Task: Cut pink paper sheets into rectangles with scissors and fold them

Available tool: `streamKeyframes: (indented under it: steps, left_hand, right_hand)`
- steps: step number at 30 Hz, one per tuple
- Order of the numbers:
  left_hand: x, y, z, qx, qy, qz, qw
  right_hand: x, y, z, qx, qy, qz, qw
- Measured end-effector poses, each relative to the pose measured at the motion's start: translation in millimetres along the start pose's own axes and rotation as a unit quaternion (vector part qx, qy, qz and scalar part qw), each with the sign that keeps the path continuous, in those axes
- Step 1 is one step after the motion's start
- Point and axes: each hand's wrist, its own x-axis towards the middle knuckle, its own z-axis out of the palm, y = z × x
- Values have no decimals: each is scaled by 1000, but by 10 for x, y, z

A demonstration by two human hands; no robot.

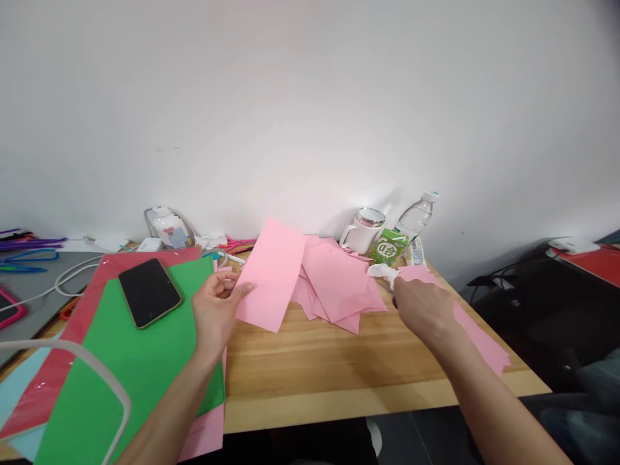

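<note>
My left hand (216, 310) pinches a rectangular pink paper sheet (272, 278) by its lower left edge and holds it tilted above the table. To the right of that sheet lies a loose pile of pink paper pieces (339, 281). My right hand (423, 303) is closed at the right side of the table; a small dark bit shows at its fingers, but what it grips is hidden. Close to its fingertips is a crumpled white tissue (384, 272). More cut pink paper (482, 339) lies under and beside my right forearm.
A phone (150, 292) rests on green sheets (145, 361) at the left, near a white cable (104, 371). Along the wall stand a white bottle (170, 226), a white mug (363, 230), a green packet (389, 247) and a clear water bottle (417, 216). The wooden table (310, 381) ends in front.
</note>
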Motion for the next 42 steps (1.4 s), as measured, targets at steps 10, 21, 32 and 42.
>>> streamKeyframes:
  steps: [10, 21, 32, 42]
  left_hand:
    - [109, 400, 280, -210, -78, -98, 970]
    - [-9, -145, 525, -160, -251, -277, 914]
    - [10, -429, 572, -121, -224, -241, 936]
    - [-6, -485, 479, -105, -222, -280, 928]
  right_hand:
    - [3, -24, 186, 702, 25, -153, 695]
    - [140, -1180, 178, 881, -133, -214, 399]
    - [215, -1198, 450, 888, -182, -215, 363]
    - [206, -1238, 480, 869, -165, -198, 423]
